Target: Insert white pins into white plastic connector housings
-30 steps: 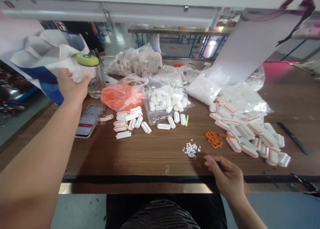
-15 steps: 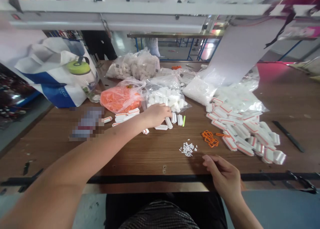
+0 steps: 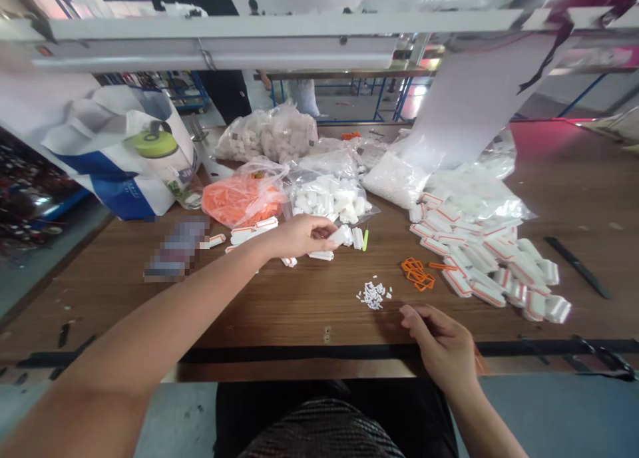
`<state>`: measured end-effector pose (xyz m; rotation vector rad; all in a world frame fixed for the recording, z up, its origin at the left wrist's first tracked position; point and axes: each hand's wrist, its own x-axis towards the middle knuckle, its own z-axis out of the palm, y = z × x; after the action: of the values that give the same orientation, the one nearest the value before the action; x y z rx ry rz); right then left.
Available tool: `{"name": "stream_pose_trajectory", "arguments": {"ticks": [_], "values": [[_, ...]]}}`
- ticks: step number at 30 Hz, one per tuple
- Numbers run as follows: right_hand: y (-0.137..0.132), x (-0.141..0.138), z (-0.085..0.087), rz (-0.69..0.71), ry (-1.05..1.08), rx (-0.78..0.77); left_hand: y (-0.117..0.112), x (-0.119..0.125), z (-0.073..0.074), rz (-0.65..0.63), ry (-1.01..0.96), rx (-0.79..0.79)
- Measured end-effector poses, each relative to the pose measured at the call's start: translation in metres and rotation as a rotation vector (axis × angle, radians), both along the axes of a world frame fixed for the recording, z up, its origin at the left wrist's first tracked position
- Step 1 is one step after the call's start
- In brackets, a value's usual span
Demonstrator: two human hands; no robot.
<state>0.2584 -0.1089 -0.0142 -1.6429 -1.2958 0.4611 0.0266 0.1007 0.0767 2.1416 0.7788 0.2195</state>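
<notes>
My left hand (image 3: 298, 235) reaches across the wooden table (image 3: 279, 305) and pinches a small white plastic piece (image 3: 342, 235) just in front of a clear bag of white pieces (image 3: 329, 202). More loose white pieces (image 3: 357, 238) lie beside it. My right hand (image 3: 442, 348) rests at the table's near edge with its fingers curled and nothing visible in them. Close to it lie a little heap of tiny white bits (image 3: 373, 294) and several orange clips (image 3: 417, 275).
A bag of orange parts (image 3: 238, 200) sits at the back left, a pile of white-and-orange pieces (image 3: 489, 258) on the right. A green-lidded jar (image 3: 164, 162), a white-and-blue bag (image 3: 110, 158) and a phone (image 3: 174, 248) are at the left; a black strip (image 3: 576, 266) far right.
My left hand left the white-and-blue bag, swung right to the loose white pieces and picked one up. My right hand has hardly moved.
</notes>
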Motion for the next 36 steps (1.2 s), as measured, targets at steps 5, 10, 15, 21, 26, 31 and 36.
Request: {"name": "stream_pose_trajectory", "arguments": {"ticks": [5,10,15,21,26,31,36], "values": [[0.003,-0.001,0.004,-0.020,-0.012,0.028,-0.070,-0.012,-0.037,0.056,-0.060,-0.006],[0.019,-0.013,0.029,0.241,-0.226,0.144,-0.104,-0.008,-0.065,0.100,-0.113,0.447],[0.046,-0.031,0.042,0.564,-0.518,0.153,-0.108,-0.012,-0.070,0.101,-0.212,0.722],[0.054,-0.032,0.026,0.534,-0.617,0.338,-0.105,-0.014,-0.071,0.114,-0.219,0.767],[0.053,-0.037,0.024,0.520,-0.576,0.331,-0.097,-0.016,-0.070,-0.008,-0.233,0.631],[0.055,-0.026,0.029,0.547,-0.399,0.201,-0.088,-0.019,-0.076,-0.004,-0.270,0.462],[0.048,0.039,0.034,0.136,-0.323,0.081,-0.081,-0.023,-0.079,0.165,-0.243,0.329]]}}
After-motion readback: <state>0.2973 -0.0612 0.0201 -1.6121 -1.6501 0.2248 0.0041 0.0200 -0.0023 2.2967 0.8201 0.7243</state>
